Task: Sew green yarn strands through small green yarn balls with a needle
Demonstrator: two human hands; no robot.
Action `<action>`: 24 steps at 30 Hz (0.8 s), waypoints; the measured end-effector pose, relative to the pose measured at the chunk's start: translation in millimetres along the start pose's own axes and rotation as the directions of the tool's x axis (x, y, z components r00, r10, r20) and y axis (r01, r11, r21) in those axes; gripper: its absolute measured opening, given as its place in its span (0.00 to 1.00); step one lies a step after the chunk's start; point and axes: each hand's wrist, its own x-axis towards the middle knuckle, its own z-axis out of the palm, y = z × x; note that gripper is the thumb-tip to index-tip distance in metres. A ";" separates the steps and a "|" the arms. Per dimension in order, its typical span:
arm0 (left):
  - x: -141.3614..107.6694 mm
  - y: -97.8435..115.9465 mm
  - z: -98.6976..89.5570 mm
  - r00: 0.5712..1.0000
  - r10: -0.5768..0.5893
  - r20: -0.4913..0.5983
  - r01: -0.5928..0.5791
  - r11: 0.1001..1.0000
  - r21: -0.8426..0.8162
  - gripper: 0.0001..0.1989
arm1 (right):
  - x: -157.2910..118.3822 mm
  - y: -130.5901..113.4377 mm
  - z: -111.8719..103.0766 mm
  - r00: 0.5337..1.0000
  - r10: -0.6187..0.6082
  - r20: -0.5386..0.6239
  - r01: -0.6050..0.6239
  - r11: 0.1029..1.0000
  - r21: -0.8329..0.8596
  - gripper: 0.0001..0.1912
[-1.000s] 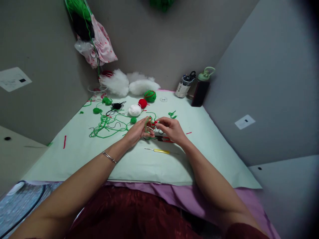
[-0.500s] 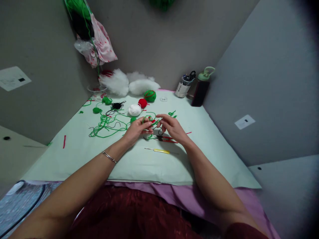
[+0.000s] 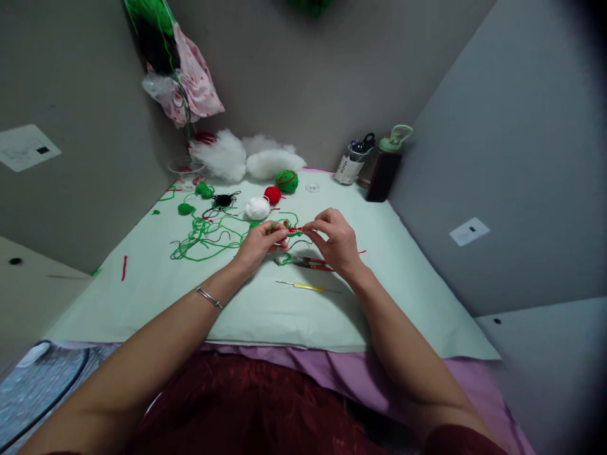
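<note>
Between my hands is a small red and green crochet piece [image 3: 294,232]. My left hand [image 3: 258,248] pinches its left side between thumb and fingers, with green yarn running over the fingers. My right hand [image 3: 339,241] has thumb and fingertips closed at the right end of the piece; whether they hold its edge or a strand of yarn is too small to tell. Beneath my right hand lie red-handled thread snips [image 3: 317,264], partly covered. A crochet hook with a yellow grip [image 3: 308,287] rests nearer to me.
Loose green yarn [image 3: 203,243] tangles across the left side. Behind it are a black yarn bundle [image 3: 224,200] and white [image 3: 257,208], red [image 3: 272,195] and green [image 3: 287,181] balls. White stuffing [image 3: 275,164], a pen cup [image 3: 349,168] and a bottle [image 3: 385,174] stand along the back wall.
My right hand's fingers, spread apart before, have closed together at the right end of the crochet piece. My left hand keeps its hold in nearly the same place.
</note>
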 end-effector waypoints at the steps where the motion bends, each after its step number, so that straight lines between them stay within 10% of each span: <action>1: -0.3 0.6 0.2 1.000 0.001 0.000 -0.001 1.000 0.002 0.19 | -0.3 0.4 0.5 1.000 -0.010 -0.004 0.010 1.000 -0.022 0.07; 24: 0.3 0.8 0.7 1.000 0.023 0.005 -0.023 1.000 0.012 0.18 | -1.2 0.5 2.5 0.997 -0.039 0.073 0.047 0.993 -0.108 0.09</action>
